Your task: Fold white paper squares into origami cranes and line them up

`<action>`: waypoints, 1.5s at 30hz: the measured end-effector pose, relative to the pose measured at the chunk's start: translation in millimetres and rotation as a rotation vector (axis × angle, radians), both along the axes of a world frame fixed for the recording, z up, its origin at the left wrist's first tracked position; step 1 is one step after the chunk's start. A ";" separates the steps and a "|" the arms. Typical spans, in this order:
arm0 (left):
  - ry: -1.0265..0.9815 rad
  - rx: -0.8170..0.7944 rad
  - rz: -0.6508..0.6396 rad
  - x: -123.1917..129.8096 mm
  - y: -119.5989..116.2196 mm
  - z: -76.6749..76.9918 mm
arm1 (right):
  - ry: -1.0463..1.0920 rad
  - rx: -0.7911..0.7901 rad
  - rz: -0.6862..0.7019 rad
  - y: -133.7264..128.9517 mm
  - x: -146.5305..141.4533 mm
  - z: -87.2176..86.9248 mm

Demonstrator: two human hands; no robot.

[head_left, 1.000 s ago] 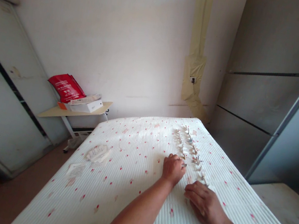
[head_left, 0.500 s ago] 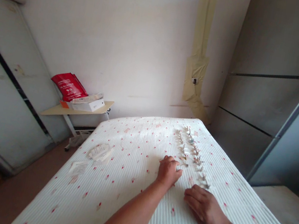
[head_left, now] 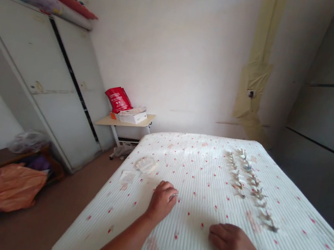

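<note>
My left hand (head_left: pixel 161 202) is closed over the bed, with a small greyish piece showing between thumb and fingers; what it is I cannot make out. My right hand (head_left: pixel 234 246) rests on the striped, red-dotted bed cover (head_left: pixel 185 247), its fingers together and bent under, so any content is hidden. Beyond it, two rows of small folded paper figures (head_left: pixel 254 180) run along the right side of the bed. A clear round packet (head_left: pixel 146 165) and a printed paper sheet (head_left: pixel 128 176) lie at the left edge, beyond my left hand.
A small side table (head_left: pixel 103 121) past the bed holds a red bag (head_left: pixel 119 100) and a white box (head_left: pixel 133 116). Grey cabinets (head_left: pixel 43 78) stand at left, with orange cloth (head_left: pixel 3 187) low beside them. A dark wardrobe (head_left: pixel 332 110) stands at right.
The view has turned left. My left hand has moved left, away from the paper figures and nearer the packet. My right hand remains low on the bed, now farther from the figures.
</note>
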State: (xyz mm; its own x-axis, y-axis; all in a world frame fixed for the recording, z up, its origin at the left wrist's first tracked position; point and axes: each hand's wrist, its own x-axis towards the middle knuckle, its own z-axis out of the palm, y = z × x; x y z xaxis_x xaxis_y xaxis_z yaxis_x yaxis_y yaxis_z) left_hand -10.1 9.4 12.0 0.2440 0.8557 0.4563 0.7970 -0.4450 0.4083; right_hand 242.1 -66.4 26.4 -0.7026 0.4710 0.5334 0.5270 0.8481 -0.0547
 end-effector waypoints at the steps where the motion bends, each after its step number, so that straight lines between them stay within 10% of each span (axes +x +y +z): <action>1: -0.009 0.023 0.045 -13.5 0.5 -0.1 | -0.055 -0.019 0.026 3.2 -9.5 -0.5; 12: 0.303 -0.085 0.581 -101.8 52.1 21.5 | -0.143 0.052 0.162 42.9 -117.4 -17.9; 45: 0.557 -0.174 0.626 -77.3 93.8 25.9 | -0.121 -0.078 0.097 46.9 -124.3 -25.4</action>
State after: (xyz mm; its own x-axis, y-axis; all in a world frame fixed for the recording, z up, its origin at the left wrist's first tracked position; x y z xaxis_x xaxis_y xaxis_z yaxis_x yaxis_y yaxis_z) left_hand -87.5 103.2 37.9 -0.1477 0.9544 0.2594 0.9797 0.1771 -0.0940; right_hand 117.8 -19.4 1.0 -0.8037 0.4345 0.4066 0.4496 0.8910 -0.0634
